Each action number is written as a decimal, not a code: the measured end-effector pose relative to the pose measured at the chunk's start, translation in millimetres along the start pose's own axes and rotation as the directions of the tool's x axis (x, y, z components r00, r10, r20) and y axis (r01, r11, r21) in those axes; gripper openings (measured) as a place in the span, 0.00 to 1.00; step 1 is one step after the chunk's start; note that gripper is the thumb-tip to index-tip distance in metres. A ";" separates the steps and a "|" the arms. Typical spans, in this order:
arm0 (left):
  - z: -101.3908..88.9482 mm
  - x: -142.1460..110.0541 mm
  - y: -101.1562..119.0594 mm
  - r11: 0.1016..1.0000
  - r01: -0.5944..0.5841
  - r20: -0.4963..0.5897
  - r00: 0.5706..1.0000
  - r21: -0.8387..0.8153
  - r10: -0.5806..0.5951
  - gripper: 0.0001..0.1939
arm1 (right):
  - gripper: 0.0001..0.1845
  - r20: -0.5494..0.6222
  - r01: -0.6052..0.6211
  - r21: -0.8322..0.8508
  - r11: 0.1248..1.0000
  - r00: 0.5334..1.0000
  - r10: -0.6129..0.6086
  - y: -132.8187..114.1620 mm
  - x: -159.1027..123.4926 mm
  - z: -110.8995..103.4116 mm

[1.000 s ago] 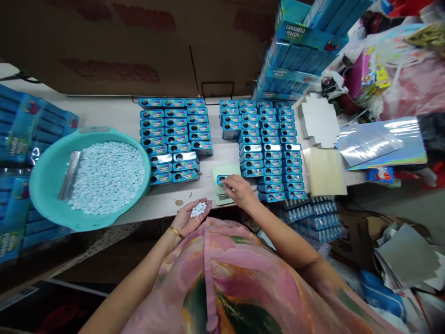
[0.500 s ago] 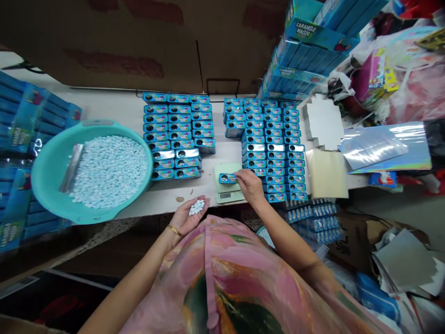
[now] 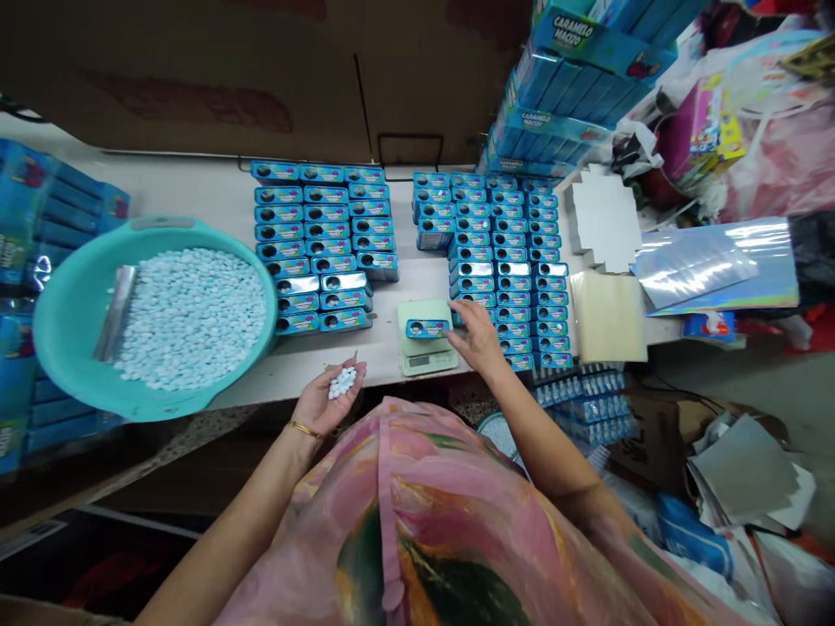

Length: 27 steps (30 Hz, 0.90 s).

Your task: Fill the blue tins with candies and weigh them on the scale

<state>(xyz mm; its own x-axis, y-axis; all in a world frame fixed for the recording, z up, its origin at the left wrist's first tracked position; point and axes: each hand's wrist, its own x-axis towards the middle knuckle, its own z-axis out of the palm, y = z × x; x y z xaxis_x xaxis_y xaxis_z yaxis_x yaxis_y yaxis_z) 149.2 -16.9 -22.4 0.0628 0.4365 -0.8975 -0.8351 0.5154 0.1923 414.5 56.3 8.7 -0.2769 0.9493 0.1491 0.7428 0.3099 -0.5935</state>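
Observation:
A small heap of pale blue-white candies [image 3: 342, 382] lies in the cupped palm of my left hand [image 3: 317, 407], just off the table's front edge. On a pale green digital scale [image 3: 405, 348] rests a blue candy box [image 3: 427, 329] with a dark round spot at its left end. My right hand [image 3: 479, 341] is beside that box's right end, fingers apart and holding nothing; the fingertips are very close to the box, and I cannot tell whether they touch it. Rows of matching blue boxes [image 3: 326, 230] stand left of the scale, and more boxes [image 3: 512, 294] stand right of it.
At left, a turquoise basin [image 3: 56, 348] holds many candies and a metal scoop [image 3: 116, 313]. Stacked display cartons [image 3: 554, 113] rise at the back right. White card pieces [image 3: 605, 217] and cream sheets [image 3: 611, 317] lie right of the boxes. A large brown carton [image 3: 215, 78] blocks the back.
My right hand has let go of the box on the scale and its fingers have spread. The left hand, still cupping candies, has shifted slightly left. The whole view has moved a little.

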 end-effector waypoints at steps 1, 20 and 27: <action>-0.5 0.2 0.2 1.000 0.000 0.000 1.000 0.000 0.000 0.11 | 0.24 0.040 0.025 -0.017 1.000 0.999 -0.025 -1.8 1.7 1.3; 42.3 -3.6 -31.5 0.963 0.018 0.354 0.928 0.270 -0.117 0.11 | 0.06 0.420 0.197 -0.056 0.979 0.894 -0.156 -66.3 -13.7 40.1; 66.5 -4.8 -33.5 0.929 -0.050 0.337 0.938 0.367 -0.083 0.11 | 0.06 0.397 0.121 -0.066 0.990 0.914 -0.086 -56.6 -6.1 30.8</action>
<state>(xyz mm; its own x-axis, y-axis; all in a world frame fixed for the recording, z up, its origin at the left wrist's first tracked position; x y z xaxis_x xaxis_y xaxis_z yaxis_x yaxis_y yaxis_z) 213.2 12.8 1.8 0.3123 0.6153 -0.7238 -0.5786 0.7275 0.3688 355.3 31.3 17.0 -0.5584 0.8198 -0.1267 0.7423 0.4256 -0.5175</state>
